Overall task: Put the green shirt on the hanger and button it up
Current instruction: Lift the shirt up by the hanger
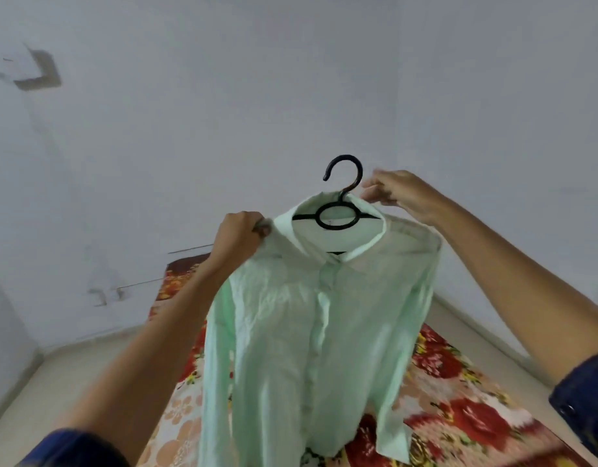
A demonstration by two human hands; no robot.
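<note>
Wall: pale, fills my upper view. Floral bedspread: red and cream, spread below. Green shirt: held up in the air before me, on the hanger, placket closed as far as I can see. My left hand: clenched on the shirt's left shoulder. My right hand: pinching the collar edge. Black hanger: hook upright, inside the collar.

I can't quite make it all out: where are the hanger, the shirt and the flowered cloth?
hanger [344, 168]: head view, on its black hook.
shirt [284, 332]: head view, on its front panel.
flowered cloth [466, 416]: head view, on a red flower.
</note>
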